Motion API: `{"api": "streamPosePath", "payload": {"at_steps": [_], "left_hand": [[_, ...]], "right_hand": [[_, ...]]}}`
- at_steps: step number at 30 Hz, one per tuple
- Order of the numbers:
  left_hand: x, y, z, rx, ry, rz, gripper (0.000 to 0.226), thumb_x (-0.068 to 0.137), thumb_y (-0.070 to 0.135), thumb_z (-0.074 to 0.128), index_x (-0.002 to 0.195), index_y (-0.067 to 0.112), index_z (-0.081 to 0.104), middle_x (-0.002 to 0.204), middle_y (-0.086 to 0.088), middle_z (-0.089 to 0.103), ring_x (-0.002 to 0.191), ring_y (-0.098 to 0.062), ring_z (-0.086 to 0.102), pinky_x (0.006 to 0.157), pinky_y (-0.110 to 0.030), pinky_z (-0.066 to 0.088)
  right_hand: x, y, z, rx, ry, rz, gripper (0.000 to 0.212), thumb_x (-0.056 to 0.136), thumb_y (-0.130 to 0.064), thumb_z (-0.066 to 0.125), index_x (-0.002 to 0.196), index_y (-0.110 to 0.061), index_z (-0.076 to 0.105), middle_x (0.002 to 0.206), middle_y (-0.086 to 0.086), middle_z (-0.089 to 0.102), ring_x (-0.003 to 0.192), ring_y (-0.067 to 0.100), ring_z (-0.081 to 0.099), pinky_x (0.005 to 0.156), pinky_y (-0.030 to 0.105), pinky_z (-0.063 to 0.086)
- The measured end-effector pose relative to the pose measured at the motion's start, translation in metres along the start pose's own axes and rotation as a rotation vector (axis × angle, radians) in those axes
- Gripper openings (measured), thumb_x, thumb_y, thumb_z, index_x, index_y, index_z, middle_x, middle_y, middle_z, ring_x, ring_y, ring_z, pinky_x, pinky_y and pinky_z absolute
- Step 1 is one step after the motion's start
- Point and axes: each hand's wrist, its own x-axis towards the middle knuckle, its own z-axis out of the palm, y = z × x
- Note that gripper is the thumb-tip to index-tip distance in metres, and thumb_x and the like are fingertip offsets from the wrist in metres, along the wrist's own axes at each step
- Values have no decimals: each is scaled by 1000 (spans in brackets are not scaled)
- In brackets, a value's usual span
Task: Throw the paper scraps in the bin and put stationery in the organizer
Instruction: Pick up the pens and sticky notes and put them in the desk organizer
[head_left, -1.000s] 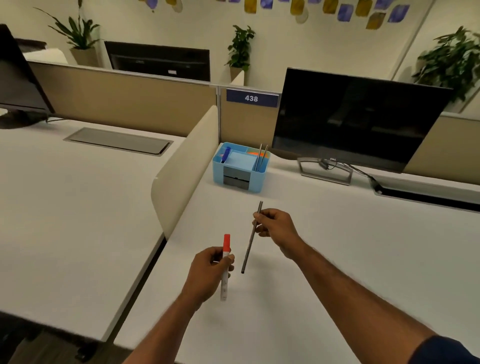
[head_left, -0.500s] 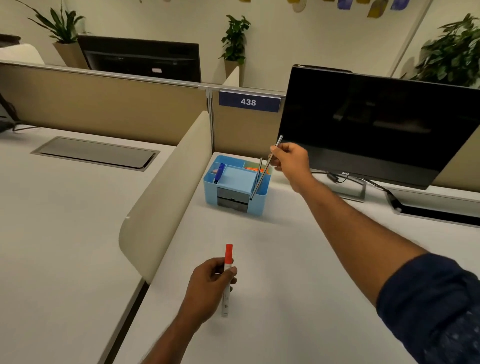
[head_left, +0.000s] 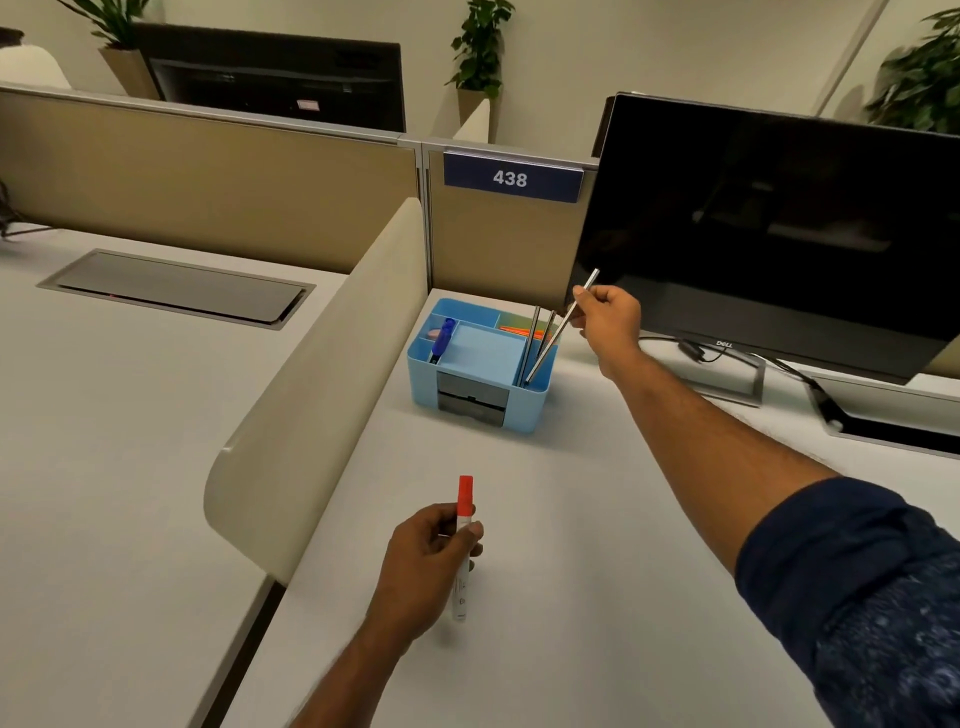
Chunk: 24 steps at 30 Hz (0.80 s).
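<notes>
A light blue organizer (head_left: 426, 382) stands at the back of the white desk, by the partition corner. My right hand (head_left: 608, 319) reaches over its right side and pinches a thin grey pencil (head_left: 551, 345) near the upper end. The pencil is tilted and its lower tip is inside the organizer's right compartment, beside two other grey pencils (head_left: 532, 340). A blue marker (head_left: 442, 340) sits in the left compartment. Near the desk's front, my left hand (head_left: 423, 564) grips a white marker with a red cap (head_left: 464, 525), cap pointing away from me.
A black monitor (head_left: 779, 228) on a grey stand (head_left: 748, 387) is right of the organizer, with a cable trailing to a desk slot (head_left: 893, 423). A cream curved divider (head_left: 322, 389) borders the desk on the left. Tan partitions with a "438" sign (head_left: 511, 178) close the back.
My right hand carried the grey pencil from mid-desk up to the organizer and lowered its tip into the right compartment. My left hand stayed in place with the red-capped marker.
</notes>
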Motion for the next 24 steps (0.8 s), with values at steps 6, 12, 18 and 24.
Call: {"api": "streamPosePath", "payload": {"at_steps": [6, 12, 18, 24], "left_hand": [[4, 0, 4, 16, 6, 2, 22, 90, 24, 64, 111, 17, 66, 94, 1, 73, 84, -16, 71, 81, -29, 58], [5, 4, 9, 33, -4, 11, 21, 89, 22, 65, 109, 17, 67, 93, 1, 73, 82, -16, 72, 81, -32, 59], [10, 9, 4, 35, 16, 50, 15, 90, 24, 64, 104, 22, 66, 94, 7, 71, 80, -14, 72, 71, -23, 56], [20, 19, 8, 58, 14, 76, 15, 91, 25, 63, 105, 23, 64, 95, 5, 70, 82, -15, 71, 72, -24, 57]], "right_hand": [[-2, 15, -1, -148, -60, -34, 20, 90, -24, 64, 101, -8, 65, 95, 9, 69, 79, 18, 64, 56, 18, 47], [-14, 35, 6, -283, -116, -77, 21, 87, -25, 68, 100, -9, 66, 91, 4, 66, 82, 18, 60, 72, 28, 47], [-42, 41, -12, -255, 2, -62, 20, 88, -26, 66, 103, -12, 64, 88, 3, 64, 81, 17, 59, 77, 31, 54], [-138, 42, -16, -203, -568, -75, 22, 85, -41, 66, 93, -20, 65, 86, 7, 66, 78, 16, 59, 68, 29, 51]]}}
